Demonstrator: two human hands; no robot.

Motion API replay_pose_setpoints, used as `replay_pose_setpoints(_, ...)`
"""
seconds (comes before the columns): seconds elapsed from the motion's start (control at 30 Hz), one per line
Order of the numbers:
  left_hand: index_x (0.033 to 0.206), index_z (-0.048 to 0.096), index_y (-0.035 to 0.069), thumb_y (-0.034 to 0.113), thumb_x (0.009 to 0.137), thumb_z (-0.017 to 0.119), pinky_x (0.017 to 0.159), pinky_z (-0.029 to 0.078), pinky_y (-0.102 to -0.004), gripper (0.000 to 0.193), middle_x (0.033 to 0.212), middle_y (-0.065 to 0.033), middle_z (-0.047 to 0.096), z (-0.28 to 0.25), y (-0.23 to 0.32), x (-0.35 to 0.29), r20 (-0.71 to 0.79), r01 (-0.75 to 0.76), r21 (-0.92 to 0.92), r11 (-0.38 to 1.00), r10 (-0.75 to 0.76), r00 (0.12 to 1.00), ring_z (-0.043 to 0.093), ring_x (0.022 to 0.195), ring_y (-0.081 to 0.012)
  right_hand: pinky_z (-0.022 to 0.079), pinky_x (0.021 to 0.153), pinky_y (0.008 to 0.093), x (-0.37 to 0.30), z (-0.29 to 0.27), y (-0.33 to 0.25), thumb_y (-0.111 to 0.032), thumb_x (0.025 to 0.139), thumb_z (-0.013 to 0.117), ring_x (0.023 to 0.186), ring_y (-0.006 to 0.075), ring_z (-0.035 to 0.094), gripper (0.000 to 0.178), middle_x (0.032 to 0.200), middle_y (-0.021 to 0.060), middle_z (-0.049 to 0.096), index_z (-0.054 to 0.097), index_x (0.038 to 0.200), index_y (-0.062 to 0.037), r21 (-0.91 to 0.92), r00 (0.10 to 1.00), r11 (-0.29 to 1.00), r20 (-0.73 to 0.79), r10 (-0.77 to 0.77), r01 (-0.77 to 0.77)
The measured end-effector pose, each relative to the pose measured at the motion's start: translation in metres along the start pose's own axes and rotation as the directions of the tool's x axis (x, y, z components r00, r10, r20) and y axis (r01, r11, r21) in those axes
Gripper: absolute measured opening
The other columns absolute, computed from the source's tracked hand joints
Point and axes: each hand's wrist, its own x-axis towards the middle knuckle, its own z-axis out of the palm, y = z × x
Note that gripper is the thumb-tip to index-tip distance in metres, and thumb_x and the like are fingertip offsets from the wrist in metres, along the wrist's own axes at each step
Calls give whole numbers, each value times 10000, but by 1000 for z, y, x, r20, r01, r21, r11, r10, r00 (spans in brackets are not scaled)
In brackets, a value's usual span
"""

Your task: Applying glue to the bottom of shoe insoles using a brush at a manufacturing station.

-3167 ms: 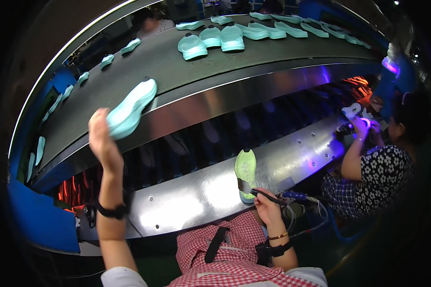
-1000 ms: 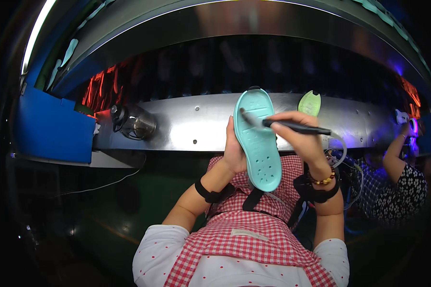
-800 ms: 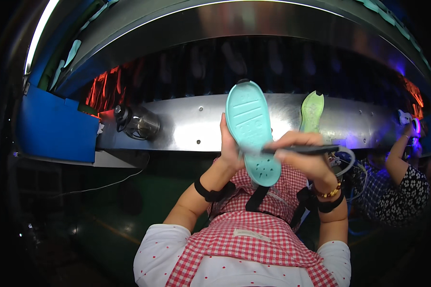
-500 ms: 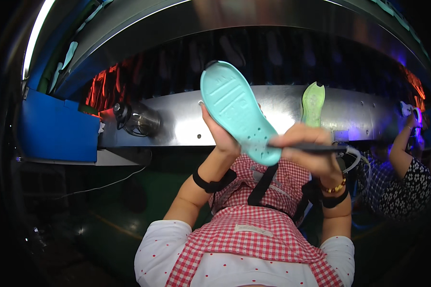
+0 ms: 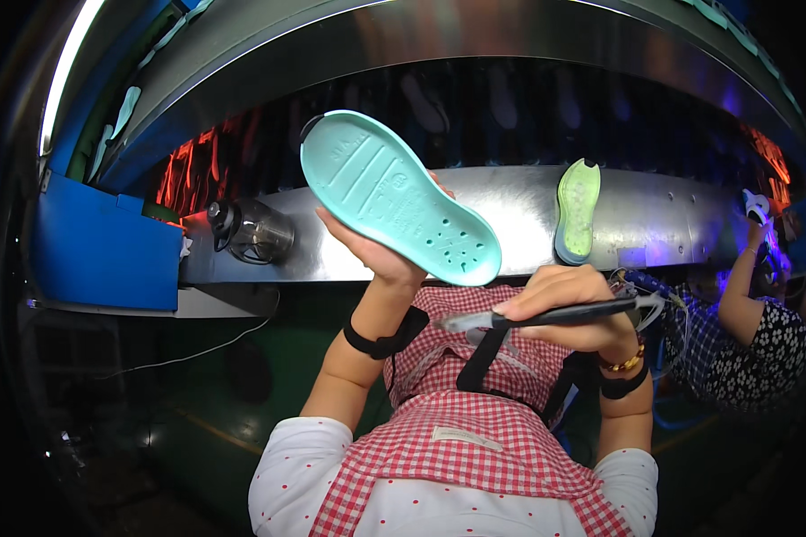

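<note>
The left hand [image 5: 378, 252] clamps the teal sole [image 5: 390, 192] by its edges from beneath, above the ledge [image 5: 510, 215], probably to leave its hollow face clear; the right hand [image 5: 571, 304] pinches the brush [image 5: 591, 311], just short of the ledge; the green sole [image 5: 579, 206] lies on the ledge.

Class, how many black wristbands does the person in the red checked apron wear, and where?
2: the left wristband, below the left hand, which holds the turquoise sole; the right wristband, below the right hand, which grips the brush. Neither is hidden.
</note>
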Motion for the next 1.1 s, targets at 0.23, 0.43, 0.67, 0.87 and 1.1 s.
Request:
replay_pose_setpoints(0.23, 1168, 457, 60, 767, 718, 154, 667, 475, -427, 892, 926, -198, 571, 0, 0, 5, 73, 26, -50, 998, -23, 997, 570, 756, -319, 486, 705, 264, -1, 2, 4, 0, 687, 669, 789, 160, 611, 234, 902, 119, 643, 639, 919, -11, -83, 999, 996, -46, 23, -27)
replay_pose_setpoints(0.43, 1176, 447, 64, 768, 719, 138, 687, 466, -416, 894, 915, -194, 550, 12, -3, 12, -166, 38, 97, 995, -22, 986, 558, 759, -308, 477, 727, 267, 1, -5, 12, 30, 681, 656, 783, 175, 603, 236, 883, 120, 635, 637, 915, 4, 168, 877, 939, -338, 342, -301)
replay_pose_setpoints(0.67, 1282, 326, 30, 697, 778, 222, 816, 435, -498, 843, 1172, -245, 452, 28, 6, 11, -25, 254, -73, 964, -257, 966, 534, 945, -360, 468, 810, 284, -6, -1, 26, 7, 737, 605, 869, 200, 599, 194, 957, 167, 611, 599, 923, 58, 593, 903, 791, -245, 353, -149)
replay_pose_setpoints(0.87, 1298, 305, 42, 514, 847, 335, 838, 441, -497, 654, 1203, -209, 445, 15, -17, -23, 62, 434, -43, 900, -432, 900, 508, 1036, -342, 481, 787, 274, -5, 19, 5, 31, 736, 608, 883, 198, 606, 182, 933, 156, 627, 600, 917, 40, 422, 874, 874, -297, 384, -241)
replay_pose_setpoints(1.1, 1196, 394, -29, 335, 838, 489, 771, 496, -317, 519, 1050, -165, 556, 0, -2, -1, 230, 571, 128, 811, -584, 778, 593, 895, -208, 494, 768, 291, -1, -3, -11, 8, 690, 660, 849, 229, 629, 213, 900, 152, 638, 631, 900, 7, -117, 968, 984, -227, 107, -136)
